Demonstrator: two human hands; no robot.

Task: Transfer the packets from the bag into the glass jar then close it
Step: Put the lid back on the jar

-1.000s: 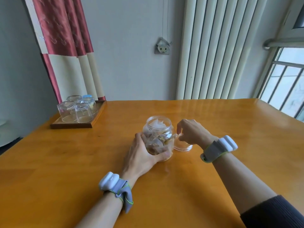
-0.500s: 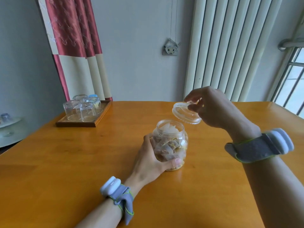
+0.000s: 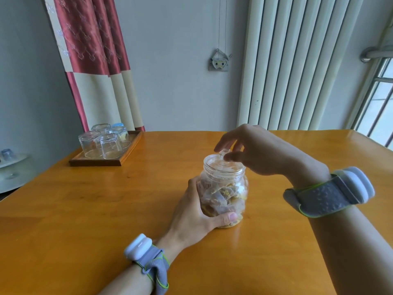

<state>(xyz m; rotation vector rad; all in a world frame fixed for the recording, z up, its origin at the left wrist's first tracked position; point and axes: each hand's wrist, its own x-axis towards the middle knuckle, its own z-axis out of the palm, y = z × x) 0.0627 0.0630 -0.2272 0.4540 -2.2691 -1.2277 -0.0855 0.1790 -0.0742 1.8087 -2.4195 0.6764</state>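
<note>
A clear glass jar (image 3: pixel 232 177) stands on the wooden table (image 3: pixel 95 209), filled with several tea-bag-like packets (image 3: pixel 221 196). My left hand (image 3: pixel 191 216) grips the jar's body from the left, thumb across its lower front. Directly over the jar mouth, my right hand (image 3: pixel 259 152) pinches the top of the clear lid (image 3: pixel 223 153) between thumb and fingers. The lid sits at the mouth; whether it is fully seated I cannot tell. No bag is in view.
A wooden tray (image 3: pixel 95 162) with several upturned glasses (image 3: pixel 102 143) stands at the table's far left corner. A white radiator (image 3: pixel 297 71) and a red-and-cream curtain (image 3: pixel 95 50) line the wall behind. A barred window (image 3: pixel 380 103) is at the right.
My right hand picked the lid up from the table beside the jar, lifted it, and has now lowered it onto the jar mouth. My left hand has kept its hold on the jar.
</note>
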